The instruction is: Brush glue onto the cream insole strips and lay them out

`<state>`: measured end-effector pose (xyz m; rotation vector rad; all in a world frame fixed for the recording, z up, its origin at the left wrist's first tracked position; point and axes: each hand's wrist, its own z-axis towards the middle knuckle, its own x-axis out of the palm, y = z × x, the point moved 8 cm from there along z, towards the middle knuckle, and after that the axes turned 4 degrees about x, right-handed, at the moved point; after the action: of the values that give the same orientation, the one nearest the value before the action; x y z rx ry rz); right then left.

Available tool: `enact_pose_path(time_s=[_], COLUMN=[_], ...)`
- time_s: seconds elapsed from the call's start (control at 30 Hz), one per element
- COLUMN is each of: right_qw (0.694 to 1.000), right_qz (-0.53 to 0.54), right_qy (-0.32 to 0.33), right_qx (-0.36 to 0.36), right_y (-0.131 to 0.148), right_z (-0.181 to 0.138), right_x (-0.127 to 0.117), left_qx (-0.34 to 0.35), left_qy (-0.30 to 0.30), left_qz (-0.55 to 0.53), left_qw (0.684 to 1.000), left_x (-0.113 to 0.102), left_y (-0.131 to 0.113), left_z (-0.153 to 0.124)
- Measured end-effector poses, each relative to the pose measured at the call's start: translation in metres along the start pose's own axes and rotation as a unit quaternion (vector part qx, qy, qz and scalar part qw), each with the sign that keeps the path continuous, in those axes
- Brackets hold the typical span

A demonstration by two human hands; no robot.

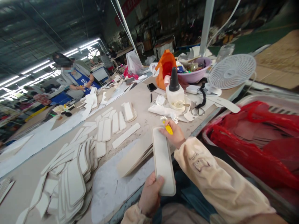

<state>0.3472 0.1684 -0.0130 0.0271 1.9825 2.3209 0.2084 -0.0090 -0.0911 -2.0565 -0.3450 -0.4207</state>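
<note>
My left hand point(152, 193) is closed on the lower end of a long white panel point(163, 165) with rounded corners and a beige border, thumb on its face. The panel is tilted over the table edge near my lap. At its upper end, my right hand point(174, 134) is closed around a small yellow-handled tool point(168, 128); its pale, crusted tip points away from me, and its exact kind cannot be made out. Some right fingers lie against the panel's top edge. Just left of the panel rests a stack of beige sheets point(134, 158).
Piled white panels point(74, 177) spread over the table's left side. Beyond my right hand stand a white bottle with a black cone cap point(174, 82), an orange bag point(165, 70) and a white fan point(231, 71). A red-lined basket point(257, 140) sits right; a co-worker point(78, 76) stands across.
</note>
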Motion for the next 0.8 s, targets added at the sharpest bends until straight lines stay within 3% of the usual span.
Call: enact_pose_path(time_s=[0.53,0.8], right_qw=[1.000,1.000], right_qz=[0.008,0.006], right_qy=[0.000,0.012], right_qx=[-0.002,-0.012], right_y=[-0.0027,0.0006], right_z=[0.0000,-0.0013], right_x=[0.0006,0.0033], left_qx=[-0.009,-0.044], left_qy=[-0.020,-0.019], left_qz=[-0.039,-0.074], left_qw=[0.999,0.996], left_x=[-0.0013,0.0038], left_y=[-0.0019,0.0001], left_z=[0.0013,0.0036])
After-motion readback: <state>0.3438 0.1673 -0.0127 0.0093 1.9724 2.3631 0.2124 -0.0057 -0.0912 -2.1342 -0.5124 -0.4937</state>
